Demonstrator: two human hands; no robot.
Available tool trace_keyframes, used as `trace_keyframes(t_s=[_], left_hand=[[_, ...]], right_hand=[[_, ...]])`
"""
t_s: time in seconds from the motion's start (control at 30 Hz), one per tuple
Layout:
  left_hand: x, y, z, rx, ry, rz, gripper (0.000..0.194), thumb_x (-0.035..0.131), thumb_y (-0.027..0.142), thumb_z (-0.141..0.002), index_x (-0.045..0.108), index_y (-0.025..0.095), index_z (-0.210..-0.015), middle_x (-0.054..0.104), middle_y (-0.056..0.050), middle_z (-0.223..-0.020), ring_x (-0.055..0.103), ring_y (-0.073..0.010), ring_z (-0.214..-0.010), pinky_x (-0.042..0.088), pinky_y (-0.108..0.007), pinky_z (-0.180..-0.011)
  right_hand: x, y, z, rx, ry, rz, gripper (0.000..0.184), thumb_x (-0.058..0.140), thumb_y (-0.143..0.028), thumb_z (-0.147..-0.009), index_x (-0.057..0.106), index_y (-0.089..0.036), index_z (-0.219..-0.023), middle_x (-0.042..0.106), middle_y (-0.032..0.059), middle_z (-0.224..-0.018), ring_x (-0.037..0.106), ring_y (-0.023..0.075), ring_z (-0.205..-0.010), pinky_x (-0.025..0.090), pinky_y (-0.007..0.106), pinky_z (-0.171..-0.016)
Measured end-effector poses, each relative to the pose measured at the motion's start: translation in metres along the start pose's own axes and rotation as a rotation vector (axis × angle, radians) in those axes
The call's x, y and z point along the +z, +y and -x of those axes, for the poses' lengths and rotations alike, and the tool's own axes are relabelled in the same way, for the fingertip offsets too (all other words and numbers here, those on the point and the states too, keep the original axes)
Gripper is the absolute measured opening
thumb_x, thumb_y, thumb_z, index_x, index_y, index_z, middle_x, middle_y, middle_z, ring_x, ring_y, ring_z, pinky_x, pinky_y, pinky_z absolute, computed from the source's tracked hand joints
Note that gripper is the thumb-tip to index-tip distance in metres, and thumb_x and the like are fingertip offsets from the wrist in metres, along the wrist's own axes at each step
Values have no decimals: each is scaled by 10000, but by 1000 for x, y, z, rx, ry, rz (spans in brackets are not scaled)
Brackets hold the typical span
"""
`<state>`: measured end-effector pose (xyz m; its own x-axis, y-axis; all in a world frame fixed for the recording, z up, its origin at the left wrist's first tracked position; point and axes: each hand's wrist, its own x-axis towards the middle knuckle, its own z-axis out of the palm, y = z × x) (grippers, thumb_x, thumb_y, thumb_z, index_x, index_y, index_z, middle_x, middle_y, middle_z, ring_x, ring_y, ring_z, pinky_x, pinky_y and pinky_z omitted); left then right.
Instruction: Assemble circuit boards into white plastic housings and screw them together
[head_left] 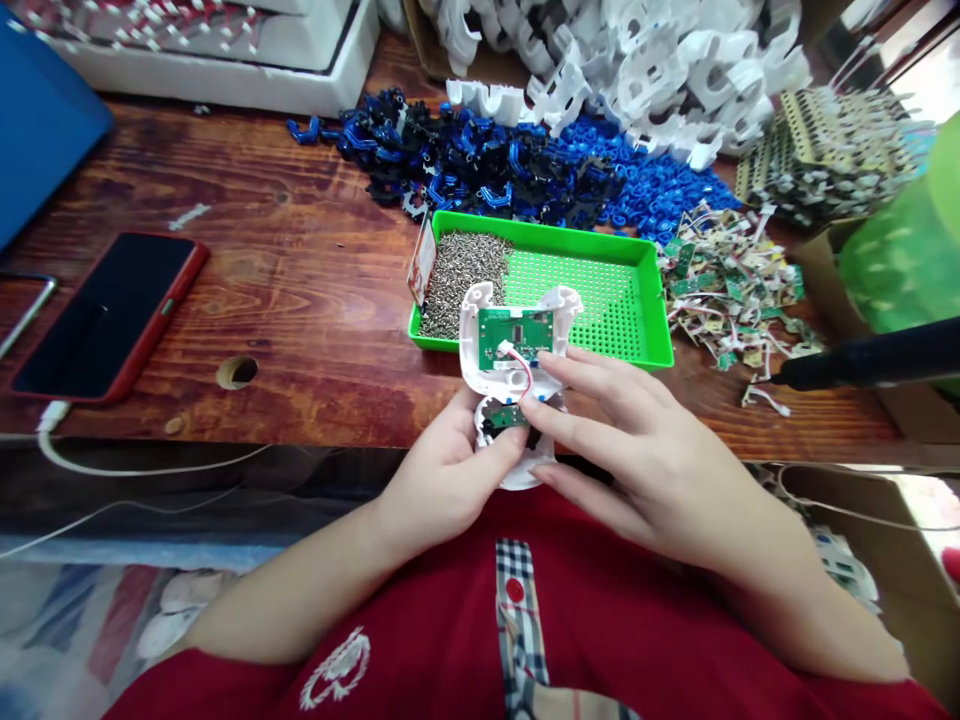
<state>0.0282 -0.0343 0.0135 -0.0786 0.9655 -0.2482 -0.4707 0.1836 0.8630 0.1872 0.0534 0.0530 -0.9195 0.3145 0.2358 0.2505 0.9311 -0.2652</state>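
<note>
A white plastic housing (487, 375) with a green circuit board (514, 332) and a red and white wire in it is held above the table's front edge. My left hand (442, 475) grips its lower end from below, thumb pressed on a small dark part. My right hand (637, 440) lies over the right side, fingertips pinching the lower part near the wire. Behind it stands a green perforated tray (600, 290) with a heap of small metal screws (461, 270) in its left half.
A red phone (112, 310) on a white cable lies at the left. Heaps of blue and black plastic parts (480, 160), white housings (637, 60) and small wired circuit boards (727, 285) fill the back. A black tool (870, 365) juts in from the right.
</note>
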Motion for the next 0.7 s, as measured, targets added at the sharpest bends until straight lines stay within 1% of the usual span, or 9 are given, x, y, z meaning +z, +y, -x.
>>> trace_keyframes(t_s=[0.17, 0.33, 0.4, 0.47, 0.53, 0.57, 0.6, 0.63, 0.7], left_hand=[[-1, 1, 0, -10, 31, -73, 328, 602, 225, -815, 568, 206, -1140, 603, -53, -1246, 583, -209, -1090, 455, -277, -921], [-4, -1, -1, 6, 20, -64, 453, 580, 240, -832, 468, 222, -1270, 577, -63, -1278, 564, -211, -1121, 441, -296, -947], [-4, -1, -2, -4, 17, -71, 464, 568, 243, -841, 448, 221, -1288, 566, -61, -1292, 553, -202, -1135, 425, -285, -965], [-4, -1, -2, -11, 15, -92, 450, 564, 253, -843, 453, 203, -1276, 576, -67, -1278, 556, -207, -1132, 426, -289, -964], [-4, -1, -2, 7, 38, -143, 406, 568, 260, -839, 488, 183, -1230, 597, -69, -1249, 563, -214, -1122, 428, -294, -962], [-4, -1, -2, 22, 55, -175, 377, 569, 261, -838, 509, 177, -1200, 608, -65, -1232, 567, -212, -1115, 428, -292, -961], [-3, -1, -2, 33, 69, -205, 350, 568, 262, -838, 524, 175, -1175, 617, -62, -1217, 571, -210, -1108, 428, -288, -959], [-3, -2, -2, 40, 73, -231, 332, 565, 262, -840, 533, 174, -1158, 623, -59, -1205, 575, -207, -1102, 428, -286, -958], [-3, -2, -1, 48, 56, -266, 322, 555, 267, -845, 537, 176, -1154, 628, -58, -1193, 581, -207, -1091, 435, -288, -950]], right_hand=[[8, 2, 4, -32, 36, 45, 427, 549, -315, -838, 529, -163, -1237, 379, 101, -1383, 309, 223, -1322, 325, 370, -1119], [20, 2, 8, -23, 68, 130, 469, 561, -323, -825, 499, -171, -1265, 331, 122, -1414, 273, 268, -1340, 331, 419, -1103], [23, 1, 11, -27, 105, 70, 481, 578, -288, -811, 485, -164, -1266, 334, 135, -1407, 290, 270, -1331, 340, 424, -1096], [26, 0, 16, 38, 247, -75, 497, 606, -219, -781, 472, -177, -1258, 392, 135, -1356, 368, 247, -1285, 373, 407, -1075], [28, -2, 20, 237, 425, -285, 484, 607, -166, -771, 470, -216, -1232, 478, 106, -1254, 471, 208, -1191, 427, 382, -1029], [29, -2, 21, 360, 465, -427, 455, 593, -164, -784, 470, -233, -1216, 515, 88, -1199, 517, 187, -1134, 460, 363, -993], [30, -3, 21, 463, 449, -594, 410, 572, -179, -807, 472, -244, -1199, 544, 73, -1155, 552, 172, -1082, 490, 343, -950], [31, -4, 20, 531, 385, -769, 360, 547, -202, -832, 475, -246, -1181, 566, 62, -1125, 578, 160, -1037, 514, 321, -907], [33, -6, 16, 568, 211, -1044, 295, 509, -241, -863, 487, -237, -1157, 591, 50, -1104, 612, 137, -955, 535, 278, -845]])
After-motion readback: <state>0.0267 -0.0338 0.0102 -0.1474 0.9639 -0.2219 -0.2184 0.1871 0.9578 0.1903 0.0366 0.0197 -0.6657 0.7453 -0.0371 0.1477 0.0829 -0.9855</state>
